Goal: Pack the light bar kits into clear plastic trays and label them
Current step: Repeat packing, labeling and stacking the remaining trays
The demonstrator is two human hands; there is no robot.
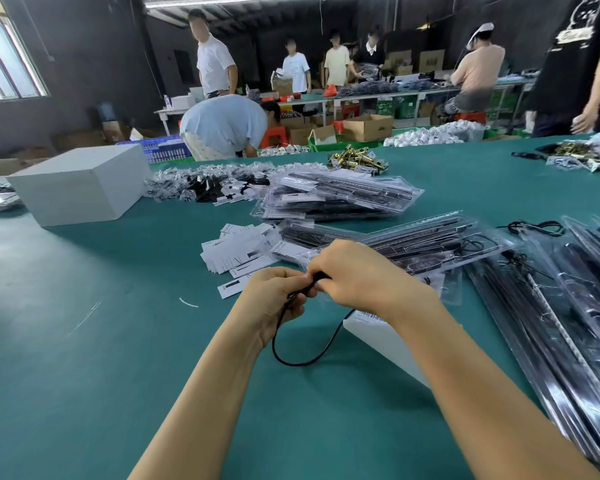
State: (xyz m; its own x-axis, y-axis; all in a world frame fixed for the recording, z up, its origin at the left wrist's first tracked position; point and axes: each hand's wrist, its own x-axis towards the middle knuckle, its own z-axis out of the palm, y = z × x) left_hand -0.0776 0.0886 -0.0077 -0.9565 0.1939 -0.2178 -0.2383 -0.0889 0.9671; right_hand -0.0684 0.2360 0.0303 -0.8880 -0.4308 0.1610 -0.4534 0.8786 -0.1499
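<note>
Both hands meet above the green table (84, 375). My left hand (274, 299) and my right hand (361, 275) each grip a thin black cable (305, 362), whose loop hangs down below them. Just behind my right hand lies a clear plastic tray (430, 242) holding black light bars and coiled wire. A loose heap of white labels (236, 249) lies to the left of that tray. A stack of filled clear trays (336, 195) sits farther back. More light bar packs (568, 323) fan out along the right edge.
A white box (80, 188) stands at the back left, and a flat white box (378, 337) lies under my right forearm. Bagged small parts (201, 185) and brass fittings (357, 161) lie at the far side. Several people work at benches behind.
</note>
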